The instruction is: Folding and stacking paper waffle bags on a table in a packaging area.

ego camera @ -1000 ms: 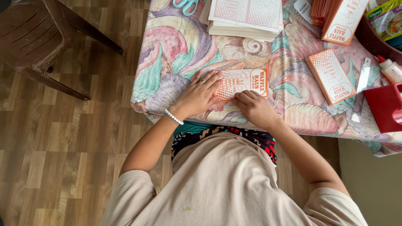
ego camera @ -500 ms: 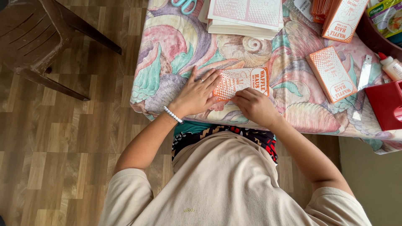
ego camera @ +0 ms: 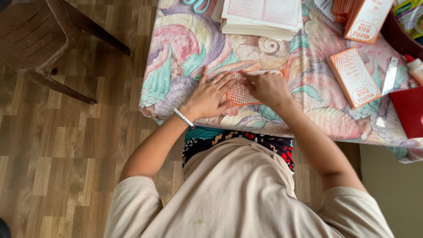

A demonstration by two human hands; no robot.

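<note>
Your left hand [ego camera: 211,94] lies flat and open, fingers spread, pressing down on the flat orange-and-white cardboard box blank [ego camera: 240,92], which sits near the front edge of the tabletop [ego camera: 185,48] under its swirled pastel cloth. Your right hand [ego camera: 266,88] rests on the blank's 3 o'clock half, fingers curled over it and pressing rather than gripping.

The risk I see is a crooked crease: the cloth is soft and loose, so the blank could creep under your palms and the fold run off its line. It also lies close to the edge at 6 o'clock and could slide off.

Counted: one blank under your hands, one similar orange folded carton [ego camera: 354,77] at 3 o'clock, one stack of printed sheets [ego camera: 262,17] at 12 o'clock, one pair of teal-handled scissors [ego camera: 197,4], one brown plastic chair [ego camera: 42,42] at 9 o'clock.
</note>
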